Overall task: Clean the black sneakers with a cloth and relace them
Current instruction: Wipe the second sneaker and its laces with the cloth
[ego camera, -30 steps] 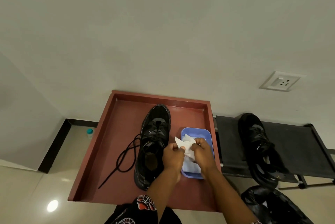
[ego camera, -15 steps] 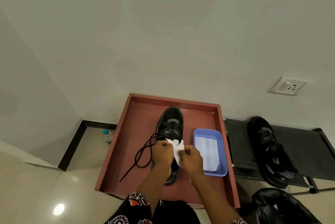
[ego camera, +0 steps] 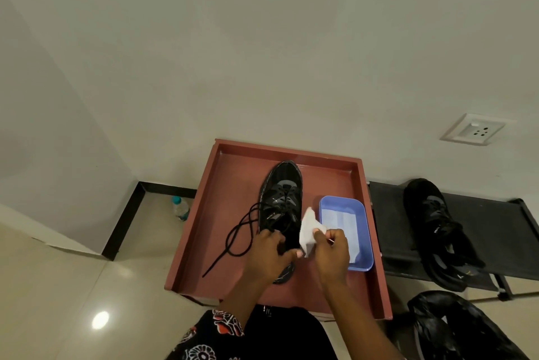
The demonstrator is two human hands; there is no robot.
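cloth pinched beside the sneaker on the red tray

a red-brown tray (ego camera: pixel 230 184) with raised edges is sitting at the lower centre of the frame and serving as the worktop. it is holding a black sneaker (ego camera: pixel 281 202), toe pointing to the top of the frame, and just right of it a light blue tub (ego camera: pixel 361 231) with folded white sheets lying flat inside. a loose black lace (ego camera: pixel 236 237) is trailing from the shoe toward the tray's lower left, looping on the tray floor.

small pale marks are showing on the sneaker's side, too small to read.

the right hand (ego camera: pixel 332 251) is pinching a white cloth (ego camera: pixel 309 231) in a closed grip; the cloth is standing up from the fingertips, between the sneaker and the tub, touching or almost touching the shoe's right side. the left hand (ego camera: pixel 268 251) is resting over the heel end of the sneaker with fingers curled on its opening, gripping the shoe.

at the right of the frame a second black sneaker (ego camera: pixel 431 219) is lying on a black rack (ego camera: pixel 501 231), apart from the tray, with a black bag (ego camera: pixel 455 327) below it. a small bottle with a teal cap (ego camera: pixel 180 208) is standing on the floor left of the tray, and a white wall socket (ego camera: pixel 472 132) is sitting at the upper right.
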